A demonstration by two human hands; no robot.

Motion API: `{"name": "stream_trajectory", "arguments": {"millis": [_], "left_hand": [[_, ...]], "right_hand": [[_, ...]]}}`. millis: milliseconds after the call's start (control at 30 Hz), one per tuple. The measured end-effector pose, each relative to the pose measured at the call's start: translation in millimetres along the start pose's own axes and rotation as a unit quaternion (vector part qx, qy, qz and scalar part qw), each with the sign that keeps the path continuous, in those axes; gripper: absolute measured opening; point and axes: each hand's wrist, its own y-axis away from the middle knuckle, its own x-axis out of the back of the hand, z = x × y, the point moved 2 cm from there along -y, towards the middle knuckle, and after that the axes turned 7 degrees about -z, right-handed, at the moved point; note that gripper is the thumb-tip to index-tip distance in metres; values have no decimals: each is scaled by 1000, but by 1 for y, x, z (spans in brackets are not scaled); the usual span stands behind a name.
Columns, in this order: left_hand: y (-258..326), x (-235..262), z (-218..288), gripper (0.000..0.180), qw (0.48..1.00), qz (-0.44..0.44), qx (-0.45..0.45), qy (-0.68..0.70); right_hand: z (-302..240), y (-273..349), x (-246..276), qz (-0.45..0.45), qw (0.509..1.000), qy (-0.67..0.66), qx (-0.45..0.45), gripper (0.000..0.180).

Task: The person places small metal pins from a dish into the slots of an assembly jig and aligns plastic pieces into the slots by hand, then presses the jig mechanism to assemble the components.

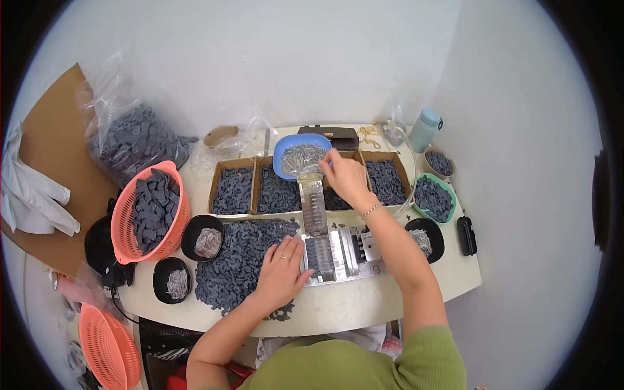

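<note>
My left hand (pixel 281 272) lies flat with its fingers stretched out, over the edge of a heap of small dark grey pieces (pixel 234 260) and against the left side of a metal fixture (pixel 335 255). My right hand (pixel 346 174) is at the right rim of a blue bowl (pixel 279 159) full of thin metal pins (pixel 303 158). Its fingers are bent and pinched together; whatever is between them is too small to make out. A slotted metal chute (pixel 314 208) runs from below the bowl down to the fixture.
Cardboard trays (pixel 234 188) of grey pieces stand behind the fixture. Black bowls (pixel 203 238) flank it on both sides. A pink basket (pixel 151 211) stands left, a green bowl (pixel 434 197) and a blue bottle (pixel 426 130) right. A clear hose (pixel 414 170) curves behind my right arm.
</note>
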Motion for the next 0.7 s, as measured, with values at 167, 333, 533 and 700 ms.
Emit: {"name": "stream_trajectory", "arguments": {"millis": [167,333,533,700], "left_hand": [[13,9,4,50,1000,9,1,28],[28,15,-1,44,997,47,15,54],[30,26,-2,44,996,52,28,63],[24,23,1,42,997,48,12,53]], "right_hand": [[-8,36,-3,-59,974,-217,-17,44],[-61,114,43,56,973,33,221,40],[-64,211,13,-27,915,146,376,30],[-77,225,7,-100,926,149,333,36]]}}
